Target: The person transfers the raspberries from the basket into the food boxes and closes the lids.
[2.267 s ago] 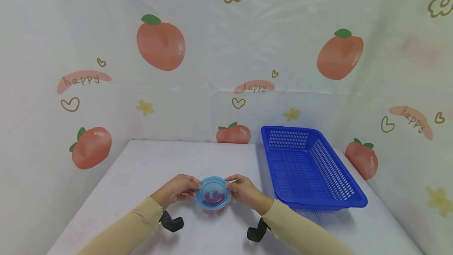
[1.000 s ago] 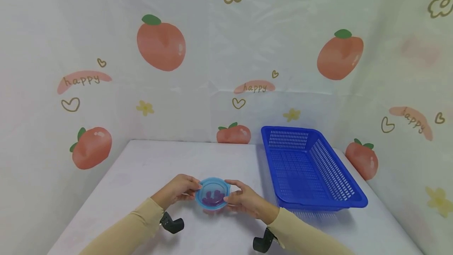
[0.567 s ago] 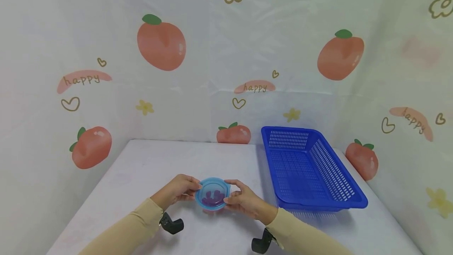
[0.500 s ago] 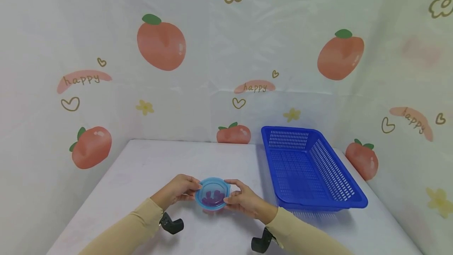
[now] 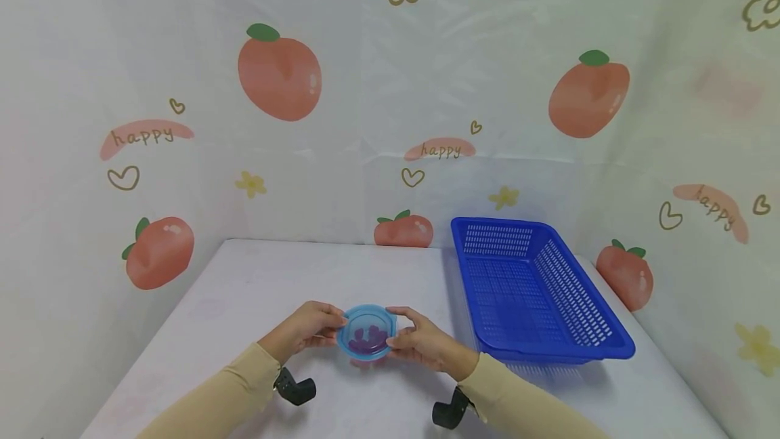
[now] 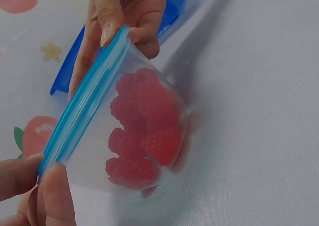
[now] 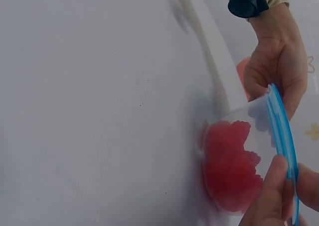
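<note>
Between my two hands is a small clear round tub (image 6: 89,171) with a light blue lid (image 5: 368,316). Red raspberries (image 6: 158,106) show through its wall, heaped at the bottom. My left hand (image 5: 309,327) pinches the left side of the lid's rim between thumb and fingers. On the opposite side, my right hand (image 5: 429,345) grips the rim, thumb at the near edge and index finger stretched toward the far edge. The lid lies over the tub all round, as far as it shows. The tub is close over the white table (image 5: 292,269).
A large blue plastic basket (image 5: 567,290) with slotted walls stands on the right of the table, just beyond my right hand. A white cloth backdrop (image 5: 341,175) printed with fruit surrounds the table at the back and sides. Black wrist cameras (image 5: 451,410) hang below both sleeves.
Since the oldest frame my right hand has shifted its grip, the thumb coming down to the near right of the rim. In the latest frames the hands and tub stay nearly still.
</note>
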A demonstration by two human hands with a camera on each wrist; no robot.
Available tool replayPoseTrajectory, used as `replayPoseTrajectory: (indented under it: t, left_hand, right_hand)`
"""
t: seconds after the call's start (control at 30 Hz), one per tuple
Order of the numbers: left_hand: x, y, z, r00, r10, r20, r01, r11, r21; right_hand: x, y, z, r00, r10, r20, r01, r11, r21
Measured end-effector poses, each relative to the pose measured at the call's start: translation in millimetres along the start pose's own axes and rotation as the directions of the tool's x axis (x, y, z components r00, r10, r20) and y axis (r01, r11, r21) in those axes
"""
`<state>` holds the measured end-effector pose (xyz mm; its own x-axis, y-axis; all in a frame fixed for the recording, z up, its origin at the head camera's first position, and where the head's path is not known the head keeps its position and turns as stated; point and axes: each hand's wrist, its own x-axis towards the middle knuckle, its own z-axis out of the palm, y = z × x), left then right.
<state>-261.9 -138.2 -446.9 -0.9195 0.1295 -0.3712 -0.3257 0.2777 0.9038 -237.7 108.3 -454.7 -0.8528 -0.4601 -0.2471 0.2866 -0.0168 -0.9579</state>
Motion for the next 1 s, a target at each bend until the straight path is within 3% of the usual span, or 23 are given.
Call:
replayPoseTrajectory:
  t: [0.17,0.3,0.4,0.53,0.7,0.9,1.0]
  left_hand:
    - [-0.7,-2.1,-0.4,1.000,0.011,0.008,-0.011,1.000,0.009]
    - [-0.6,-5.5,-4.3,0.999,0.021,0.039,-0.024,0.997,0.067]
    - [-0.7,-7.1,-10.1,0.998,0.019,0.059,-0.025,0.994,0.108]
    - [-2.1,-0.1,-20.7,0.995,0.058,0.079,-0.071,0.983,0.169]
    - [-3.7,22.6,-30.4,0.985,0.154,0.081,-0.171,0.940,0.294]
    - [-1.4,55.6,-32.7,0.968,0.236,0.088,-0.251,0.878,0.407]
    - [0.2,73.0,-31.1,0.954,0.281,0.102,-0.295,0.826,0.481]
  right_hand:
    - [-0.1,-1.5,-3.1,1.000,-0.008,0.025,0.008,1.000,-0.021]
    - [-1.7,-5.1,-7.5,0.999,-0.027,0.044,0.030,0.997,-0.069]
    - [-4.8,-10.5,-10.8,0.999,-0.038,0.009,0.039,0.988,-0.152]
    - [-14.8,-23.6,-10.6,0.996,-0.061,-0.069,0.039,0.958,-0.284]
    - [-28.5,-49.3,-9.1,0.988,-0.118,-0.099,0.068,0.910,-0.409]
    - [-39.0,-87.3,-18.6,0.980,-0.183,-0.074,0.128,0.874,-0.469]
    - [-39.8,-108.3,-26.7,0.966,-0.243,-0.084,0.169,0.846,-0.506]
